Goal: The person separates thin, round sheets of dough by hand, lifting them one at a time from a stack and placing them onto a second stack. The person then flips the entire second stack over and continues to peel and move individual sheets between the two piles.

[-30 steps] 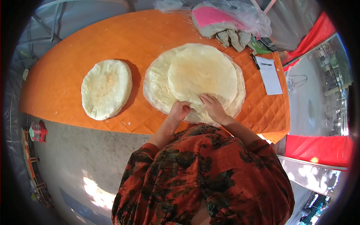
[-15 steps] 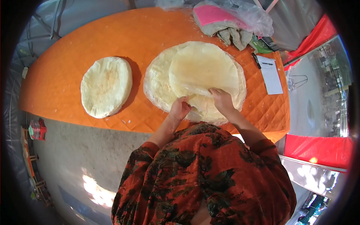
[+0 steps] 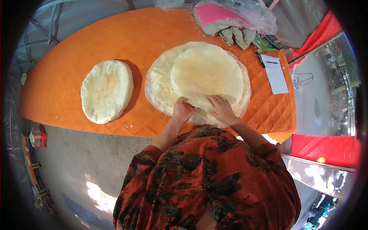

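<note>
A round, pale, thin sheet (image 3: 207, 71) lies on top of a wider stack of similar sheets (image 3: 159, 86). At the front edge of the top sheet, my left hand (image 3: 183, 110) has its fingers closed on the sheet's rim. My right hand (image 3: 222, 109) rests on the front part of the same sheet, palm down with the fingers somewhat spread. A smaller round stack (image 3: 107, 92) of pale sheets sits to the left, apart from both hands.
An orange cloth (image 3: 145, 32) covers the table. At the back right are a pink and grey cloth bundle (image 3: 218, 17) under clear plastic and a green packet (image 3: 264, 45). A white notepad (image 3: 275, 78) and a black pen (image 3: 260, 59) lie on the right.
The raised front edge of the top sheet has come down flatter. My right hand has shifted slightly left and nearer, and its fingers have opened from a pinch.
</note>
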A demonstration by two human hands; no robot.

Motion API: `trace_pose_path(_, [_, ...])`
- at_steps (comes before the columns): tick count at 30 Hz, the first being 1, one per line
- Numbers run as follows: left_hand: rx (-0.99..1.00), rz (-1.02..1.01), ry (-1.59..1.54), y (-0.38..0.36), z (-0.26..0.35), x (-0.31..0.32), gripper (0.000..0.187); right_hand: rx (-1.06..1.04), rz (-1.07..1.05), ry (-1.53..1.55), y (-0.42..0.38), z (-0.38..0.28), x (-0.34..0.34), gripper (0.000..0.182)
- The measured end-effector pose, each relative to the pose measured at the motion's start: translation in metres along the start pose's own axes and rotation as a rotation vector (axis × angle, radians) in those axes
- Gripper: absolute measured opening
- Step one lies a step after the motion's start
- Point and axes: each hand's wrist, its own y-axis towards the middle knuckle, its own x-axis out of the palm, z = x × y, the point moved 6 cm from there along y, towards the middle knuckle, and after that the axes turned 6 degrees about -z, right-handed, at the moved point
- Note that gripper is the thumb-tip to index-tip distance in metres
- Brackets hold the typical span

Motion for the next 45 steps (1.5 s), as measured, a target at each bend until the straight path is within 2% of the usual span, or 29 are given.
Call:
trace_pose_path(3, [0.015, -0.054, -0.032, -0.006, 0.004, 0.009, 0.048, -0.037, -0.002, 0.162, 0.004, 0.015, -0.001, 0.053])
trace_pose_path(9, [-0.005, -0.176, -0.045, -0.003, 0.002, -0.001, 0.047, 0.008, -0.040, 0.216, 0.008, 0.025, -0.001, 0.050])
trace_pose_path(12, [0.029, -0.143, 0.080, 0.003, 0.000, -0.018, 0.042, 0.126, -0.062, 0.259, 0.007, 0.024, 0.001, 0.051])
trace_pose_path(15, [0.076, -0.065, 0.145, 0.002, -0.001, -0.023, 0.038, 0.058, 0.101, 0.085, 0.007, 0.007, 0.004, 0.055])
trace_pose_path(18, [0.084, -0.021, 0.150, -0.002, 0.000, -0.018, 0.036, 0.042, 0.166, 0.004, 0.012, -0.009, 0.009, 0.057])
trace_pose_path(23, [0.084, 0.042, 0.134, 0.004, -0.003, -0.041, 0.038, 0.073, 0.086, 0.152, 0.017, -0.004, 0.019, 0.054])
trace_pose_path(27, [0.089, -0.005, 0.179, 0.000, 0.000, -0.031, 0.038, 0.116, 0.076, 0.243, 0.020, 0.001, 0.014, 0.050])
trace_pose_path(30, [0.101, 0.040, 0.187, 0.000, -0.001, -0.023, 0.039, -0.026, 0.144, -0.086, 0.019, -0.019, 0.018, 0.047])
trace_pose_path(37, [0.119, 0.135, 0.118, -0.002, -0.005, -0.030, 0.040, -0.103, 0.161, -0.002, 0.017, -0.013, 0.024, 0.044])
trace_pose_path(40, [0.107, 0.141, 0.184, 0.000, -0.004, -0.037, 0.042, -0.076, 0.152, 0.002, 0.024, -0.014, 0.024, 0.044])
trace_pose_path(43, [0.092, 0.148, 0.238, 0.002, -0.004, -0.042, 0.033, -0.067, 0.134, -0.007, 0.032, -0.020, 0.027, 0.043])
trace_pose_path(45, [0.126, 0.090, 0.221, -0.003, -0.003, -0.036, 0.034, -0.077, 0.142, -0.012, 0.028, -0.020, 0.025, 0.042])
